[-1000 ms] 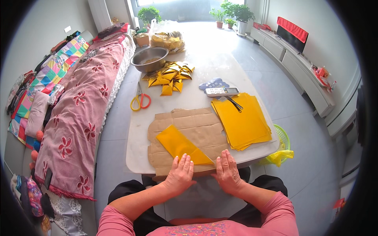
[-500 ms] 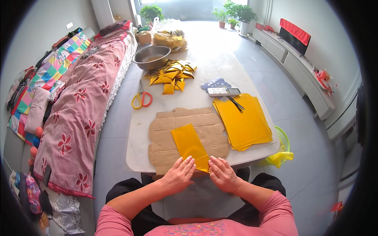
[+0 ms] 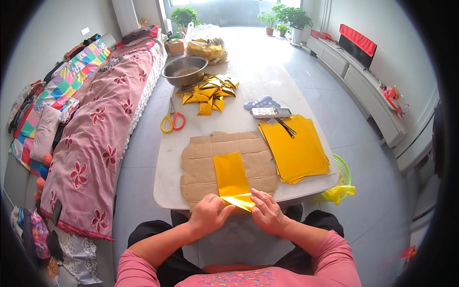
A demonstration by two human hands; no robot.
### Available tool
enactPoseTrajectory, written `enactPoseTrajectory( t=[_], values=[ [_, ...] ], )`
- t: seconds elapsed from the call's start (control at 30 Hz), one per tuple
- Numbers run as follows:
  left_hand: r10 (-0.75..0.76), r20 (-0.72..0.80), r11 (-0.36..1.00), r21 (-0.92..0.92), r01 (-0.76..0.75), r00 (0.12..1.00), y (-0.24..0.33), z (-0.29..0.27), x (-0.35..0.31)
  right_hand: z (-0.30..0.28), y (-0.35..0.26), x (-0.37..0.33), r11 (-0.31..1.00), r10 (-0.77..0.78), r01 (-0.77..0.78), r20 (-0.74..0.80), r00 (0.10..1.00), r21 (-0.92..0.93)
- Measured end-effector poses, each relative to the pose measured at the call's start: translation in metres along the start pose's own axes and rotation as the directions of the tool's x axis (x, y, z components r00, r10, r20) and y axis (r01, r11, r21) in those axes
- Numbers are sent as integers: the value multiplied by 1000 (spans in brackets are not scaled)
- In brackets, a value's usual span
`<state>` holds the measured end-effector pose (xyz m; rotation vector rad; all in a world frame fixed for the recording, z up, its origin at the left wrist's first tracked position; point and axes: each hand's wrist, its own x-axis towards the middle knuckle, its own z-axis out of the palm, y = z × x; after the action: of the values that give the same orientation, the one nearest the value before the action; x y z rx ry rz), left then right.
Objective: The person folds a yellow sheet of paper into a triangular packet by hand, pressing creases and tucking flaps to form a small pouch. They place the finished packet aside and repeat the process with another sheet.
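One gold strip (image 3: 230, 171) lies on the brown cardboard (image 3: 198, 165), at six o'clock on the bench (image 3: 167, 168). It looks only part done: its six o'clock end is being turned up in a shiny fold, while the rest is left long and flat. The left hand (image 3: 206, 214), at the strip's seven o'clock, is curled nearly closed, and the paper's corner seems to be pinched in it. The right hand (image 3: 268, 214), near five o'clock, is laid over the other corner with its fingers close together; whether paper is gripped under it cannot be told. At eleven o'clock, many folded gold pieces (image 3: 205, 93) are heaped, and more are seen in a clear bag (image 3: 206, 48). At four o'clock, a thick stack of flat gold sheets (image 3: 299, 155) is left unfolded.
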<state>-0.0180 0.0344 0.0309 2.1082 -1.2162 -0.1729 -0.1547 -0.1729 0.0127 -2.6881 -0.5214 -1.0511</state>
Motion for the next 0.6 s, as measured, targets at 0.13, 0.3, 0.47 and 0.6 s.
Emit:
enactPoseTrajectory(
  t=[0.13,0.3,0.47,0.6],
  values=[
    [-409,449,494,-623,607,794,11,8,15,1,-11,17,1000,-20,20,-38,999,-6],
    [-480,410,191,-814,549,775,0,20,27,15,-27,29,993,-92,95,-50,994,64],
    [-508,265,382,-784,490,820,-20,20,36,10,-29,40,964,-106,99,14,994,246],
    [-161,-29,914,-382,138,986,-24,-12,54,4,-12,45,969,-40,54,-61,997,241]
  ],
)
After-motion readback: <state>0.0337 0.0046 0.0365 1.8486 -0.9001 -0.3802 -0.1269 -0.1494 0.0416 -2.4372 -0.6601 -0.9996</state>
